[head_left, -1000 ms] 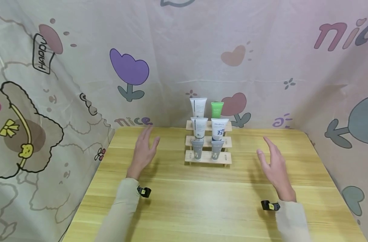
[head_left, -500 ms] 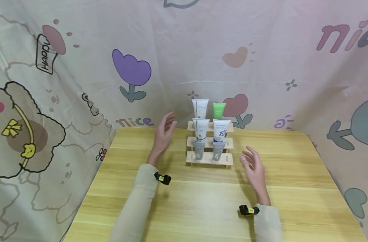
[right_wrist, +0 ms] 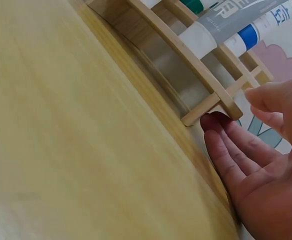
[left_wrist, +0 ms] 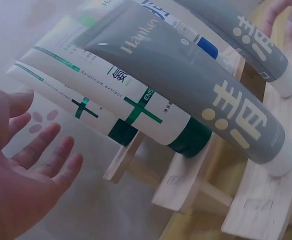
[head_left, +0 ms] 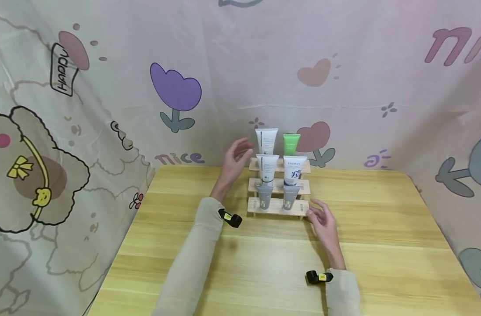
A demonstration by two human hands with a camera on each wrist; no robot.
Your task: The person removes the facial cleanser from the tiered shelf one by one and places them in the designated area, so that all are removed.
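Note:
A three-step wooden display rack (head_left: 278, 206) carries several upright squeeze tubes. At the back stand a white tube (head_left: 266, 141) and a green tube (head_left: 291, 144); the middle step has two white tubes, and two grey tubes (left_wrist: 196, 85) are at the front. My left hand (head_left: 235, 160) is just left of the upper steps, fingers loosely bent and holding nothing; in the left wrist view it is apart from the tubes. My right hand (right_wrist: 266, 165) is at the rack's front right corner, fingertips right at the underside of the lowest shelf's end, thumb raised beside that end.
The rack stands on a light wooden table (head_left: 264, 267), near its back edge. A printed cloth (head_left: 224, 57) with flowers and cartoon figures hangs behind and along both sides. A small black wrist camera (head_left: 230, 218) sits at the left cuff, another (head_left: 318, 277) at the right.
Both hands have moved inward from the sides to the rack. The left hand has gone right toward the back tubes, the right hand left to the bottom shelf's end. The rack's tubes keep their places.

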